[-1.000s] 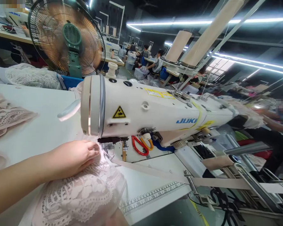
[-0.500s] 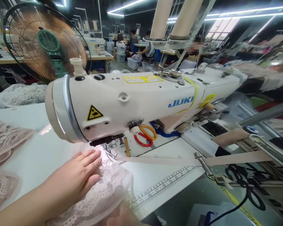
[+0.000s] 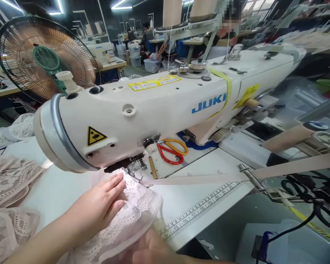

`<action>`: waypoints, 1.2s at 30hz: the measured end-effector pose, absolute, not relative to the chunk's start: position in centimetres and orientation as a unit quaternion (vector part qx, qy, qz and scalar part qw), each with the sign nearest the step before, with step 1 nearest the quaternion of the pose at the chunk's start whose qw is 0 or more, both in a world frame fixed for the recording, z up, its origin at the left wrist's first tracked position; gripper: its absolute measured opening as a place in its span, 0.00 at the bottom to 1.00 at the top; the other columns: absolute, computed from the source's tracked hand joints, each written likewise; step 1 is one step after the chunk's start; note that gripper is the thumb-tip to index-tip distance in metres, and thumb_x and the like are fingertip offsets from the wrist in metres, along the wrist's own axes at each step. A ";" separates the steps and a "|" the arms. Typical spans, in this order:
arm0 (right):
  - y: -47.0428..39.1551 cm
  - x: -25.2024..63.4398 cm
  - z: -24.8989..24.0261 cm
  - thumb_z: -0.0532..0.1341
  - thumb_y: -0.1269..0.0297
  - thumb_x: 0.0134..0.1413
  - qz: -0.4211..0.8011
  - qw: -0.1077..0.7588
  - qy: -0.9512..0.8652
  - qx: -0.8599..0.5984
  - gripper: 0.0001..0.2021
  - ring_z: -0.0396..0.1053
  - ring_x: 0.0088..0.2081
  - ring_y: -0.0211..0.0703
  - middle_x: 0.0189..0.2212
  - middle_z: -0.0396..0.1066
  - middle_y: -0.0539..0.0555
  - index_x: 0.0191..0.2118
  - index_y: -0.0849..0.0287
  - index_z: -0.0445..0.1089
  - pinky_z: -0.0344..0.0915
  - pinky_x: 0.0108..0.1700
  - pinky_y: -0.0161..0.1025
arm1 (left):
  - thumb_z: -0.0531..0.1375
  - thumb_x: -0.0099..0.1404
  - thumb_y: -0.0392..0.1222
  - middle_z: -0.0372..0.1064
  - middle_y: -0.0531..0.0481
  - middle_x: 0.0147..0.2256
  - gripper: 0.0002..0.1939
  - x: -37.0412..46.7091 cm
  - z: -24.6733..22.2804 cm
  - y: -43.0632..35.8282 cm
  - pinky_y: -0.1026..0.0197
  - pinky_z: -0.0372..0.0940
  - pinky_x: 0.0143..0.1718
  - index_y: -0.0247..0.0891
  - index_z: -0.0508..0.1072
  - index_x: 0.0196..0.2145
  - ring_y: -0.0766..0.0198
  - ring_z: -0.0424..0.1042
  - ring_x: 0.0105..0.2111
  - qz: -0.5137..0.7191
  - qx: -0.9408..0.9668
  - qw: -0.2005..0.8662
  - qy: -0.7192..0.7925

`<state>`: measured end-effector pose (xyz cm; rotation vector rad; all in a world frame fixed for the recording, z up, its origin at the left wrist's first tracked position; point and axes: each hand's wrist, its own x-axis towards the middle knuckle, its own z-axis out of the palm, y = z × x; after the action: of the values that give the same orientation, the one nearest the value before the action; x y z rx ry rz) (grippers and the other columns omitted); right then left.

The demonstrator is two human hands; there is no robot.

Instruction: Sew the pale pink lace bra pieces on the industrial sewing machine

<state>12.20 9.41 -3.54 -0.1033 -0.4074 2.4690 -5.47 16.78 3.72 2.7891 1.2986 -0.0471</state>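
Pale pink lace fabric (image 3: pixel 134 209) lies on the white machine bed, its upper end close against the presser foot (image 3: pixel 134 170) of a JUKI sewing machine (image 3: pixel 154 99). Flat on the lace rests my left hand (image 3: pixel 107 200), fingers stretched towards the needle area. At the bottom edge of the view my right hand (image 3: pixel 151 249) is blurred and partly cut off; its curled fingers close on the fabric's lower edge. A narrow pale elastic band (image 3: pixel 192 179) runs from the foot to a metal guide (image 3: pixel 251 178) on the right.
Scissors with red and orange handles (image 3: pixel 172 151) lie behind the needle area. Lace pieces (image 3: pixel 13 183) are heaped at the left. A ruler strip (image 3: pixel 203 209) is on the table's front edge. A fan (image 3: pixel 46 58) and several people at work are behind.
The view has shifted, so the machine sits higher and larger in the picture. The fabric's upper corner now shows beyond my left fingertips, by the foot. Both hands keep nearly the same places on the lace.
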 end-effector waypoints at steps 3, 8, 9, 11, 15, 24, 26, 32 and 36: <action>9.3 12.2 -3.3 0.76 0.53 0.31 0.941 0.300 -0.147 -0.060 0.22 0.73 0.40 0.45 0.37 0.73 0.57 0.29 0.62 0.71 0.64 0.56 0.55 | 0.46 0.76 0.52 0.65 0.37 0.62 0.28 -5.5 3.7 16.8 0.48 0.69 0.57 0.32 0.72 0.59 0.46 0.68 0.60 -0.018 0.907 0.023 0.420; 9.6 13.0 -2.4 0.78 0.50 0.27 0.938 0.274 -0.167 -0.130 0.26 0.72 0.37 0.44 0.37 0.73 0.57 0.30 0.62 0.71 0.61 0.56 0.57 | 0.46 0.76 0.51 0.63 0.36 0.63 0.28 -5.5 4.0 17.3 0.49 0.68 0.58 0.30 0.71 0.60 0.47 0.67 0.60 -0.045 0.911 0.024 0.409; 9.7 13.1 -2.2 0.78 0.51 0.26 0.939 0.269 -0.165 -0.139 0.27 0.72 0.38 0.44 0.37 0.72 0.57 0.31 0.62 0.71 0.61 0.57 0.55 | 0.47 0.75 0.50 0.62 0.36 0.63 0.27 -5.6 4.0 17.4 0.49 0.68 0.58 0.31 0.71 0.60 0.47 0.67 0.60 -0.041 0.911 0.026 0.409; 9.8 13.2 -2.1 0.79 0.52 0.26 0.941 0.265 -0.161 -0.137 0.27 0.71 0.40 0.43 0.38 0.72 0.57 0.32 0.63 0.71 0.61 0.57 0.53 | 0.47 0.75 0.48 0.62 0.36 0.62 0.26 -5.7 3.9 17.6 0.48 0.69 0.57 0.30 0.72 0.59 0.46 0.67 0.60 -0.039 0.913 0.021 0.405; 9.9 12.8 -2.4 0.79 0.52 0.27 0.938 0.272 -0.170 -0.130 0.27 0.72 0.40 0.43 0.39 0.72 0.56 0.32 0.61 0.69 0.61 0.58 0.53 | 0.43 0.76 0.50 0.61 0.36 0.63 0.29 -6.2 3.4 17.9 0.48 0.72 0.55 0.27 0.71 0.60 0.45 0.68 0.60 -0.048 0.910 -0.005 0.411; 9.8 11.9 -3.3 0.81 0.51 0.19 0.930 0.261 -0.173 -0.191 0.34 0.69 0.44 0.42 0.40 0.70 0.54 0.34 0.59 0.67 0.59 0.56 0.49 | 0.45 0.74 0.50 0.65 0.34 0.61 0.29 -6.7 3.5 19.1 0.49 0.75 0.50 0.28 0.69 0.61 0.45 0.74 0.54 -0.064 0.894 0.026 0.443; 9.6 11.2 -4.3 0.81 0.52 0.16 0.927 0.268 -0.164 -0.206 0.34 0.69 0.44 0.44 0.38 0.70 0.53 0.33 0.59 0.67 0.58 0.56 0.50 | 0.45 0.74 0.50 0.68 0.33 0.59 0.29 -6.6 3.5 19.4 0.47 0.75 0.48 0.28 0.70 0.61 0.44 0.75 0.52 -0.074 0.888 0.029 0.453; 9.2 10.3 -5.3 0.81 0.56 0.19 0.921 0.306 -0.145 -0.191 0.31 0.69 0.43 0.42 0.35 0.70 0.51 0.33 0.59 0.68 0.59 0.57 0.48 | 0.42 0.74 0.52 0.74 0.33 0.53 0.32 -6.7 3.8 20.1 0.49 0.75 0.44 0.30 0.69 0.62 0.45 0.77 0.47 -0.107 0.872 0.035 0.477; 9.2 10.6 -5.2 0.78 0.59 0.31 0.914 0.338 -0.159 -0.160 0.25 0.69 0.40 0.39 0.33 0.69 0.49 0.36 0.58 0.70 0.59 0.58 0.47 | 0.40 0.74 0.54 0.77 0.32 0.48 0.33 -6.5 4.0 20.4 0.48 0.75 0.39 0.30 0.70 0.61 0.44 0.79 0.41 -0.133 0.854 0.038 0.501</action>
<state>10.60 9.23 -5.25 -0.4161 -0.4140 2.3807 -6.55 20.40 4.05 2.6199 1.5383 -0.4067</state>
